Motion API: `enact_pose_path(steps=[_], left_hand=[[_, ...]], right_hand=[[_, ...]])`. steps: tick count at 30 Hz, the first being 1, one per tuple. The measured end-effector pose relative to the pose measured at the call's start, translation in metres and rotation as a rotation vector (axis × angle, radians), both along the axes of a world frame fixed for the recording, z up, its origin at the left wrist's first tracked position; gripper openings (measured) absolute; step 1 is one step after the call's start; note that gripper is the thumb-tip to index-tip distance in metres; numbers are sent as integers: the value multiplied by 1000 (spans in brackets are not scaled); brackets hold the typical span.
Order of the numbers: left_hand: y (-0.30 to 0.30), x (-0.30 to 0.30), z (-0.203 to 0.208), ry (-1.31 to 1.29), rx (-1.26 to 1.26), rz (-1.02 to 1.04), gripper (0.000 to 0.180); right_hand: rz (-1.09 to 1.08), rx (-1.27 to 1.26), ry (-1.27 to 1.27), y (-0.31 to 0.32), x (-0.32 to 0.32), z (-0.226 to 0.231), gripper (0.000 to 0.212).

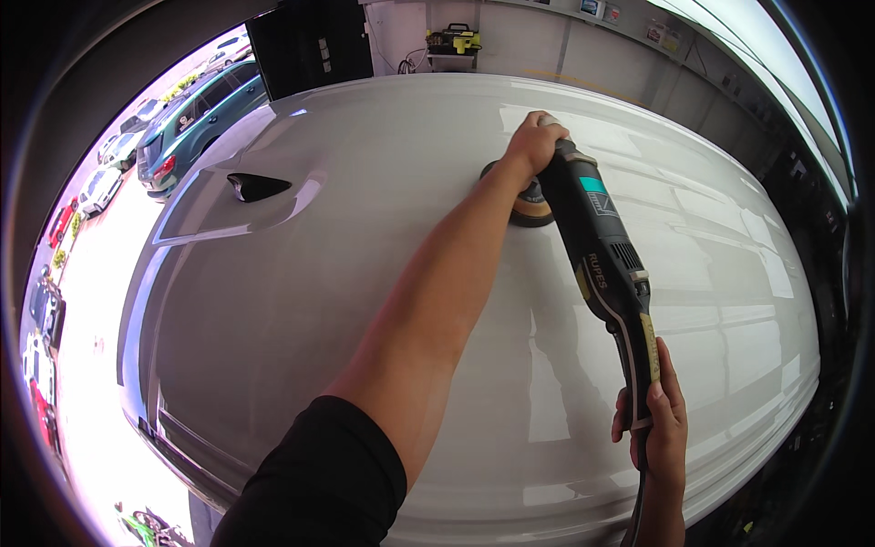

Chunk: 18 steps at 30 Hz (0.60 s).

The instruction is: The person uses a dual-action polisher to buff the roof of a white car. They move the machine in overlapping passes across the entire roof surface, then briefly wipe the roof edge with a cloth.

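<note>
A black car polisher [597,228] with a teal label stretches across the glossy pale car roof [365,273]. Its round pad [531,214] rests against the roof, partly hidden behind my left forearm. My left hand [536,146] is closed over the front end of the tool, above the pad. At the rear, my right hand [663,410] wraps the handle, and a dark power cord [641,492] hangs down from there along my right wrist. Well left of the polisher, a black shark-fin antenna [258,187] stands on the roof.
Parked cars, among them a teal SUV [205,118], stand outside in bright light at the left. Beyond the roof's far edge are a black door panel [310,50] and a small cart [453,46] bearing a yellow-and-black machine. Light streaks reflect along the roof's right side.
</note>
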<state>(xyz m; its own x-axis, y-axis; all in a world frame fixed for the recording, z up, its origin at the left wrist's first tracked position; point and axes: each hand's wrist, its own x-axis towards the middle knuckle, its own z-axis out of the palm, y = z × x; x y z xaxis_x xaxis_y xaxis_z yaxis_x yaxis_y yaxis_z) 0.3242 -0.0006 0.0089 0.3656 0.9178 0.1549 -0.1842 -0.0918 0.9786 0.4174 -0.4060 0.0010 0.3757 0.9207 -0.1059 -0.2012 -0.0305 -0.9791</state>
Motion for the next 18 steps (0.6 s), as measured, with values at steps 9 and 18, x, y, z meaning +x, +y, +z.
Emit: enact_pose_path(steps=[9, 18], left_hand=[[-2, 23, 2, 279, 172, 60, 60], [27, -190, -14, -190, -51, 82, 42]], right_hand=[[-89, 26, 53, -9, -14, -9, 76], [379, -28, 228, 47, -102, 18, 71]])
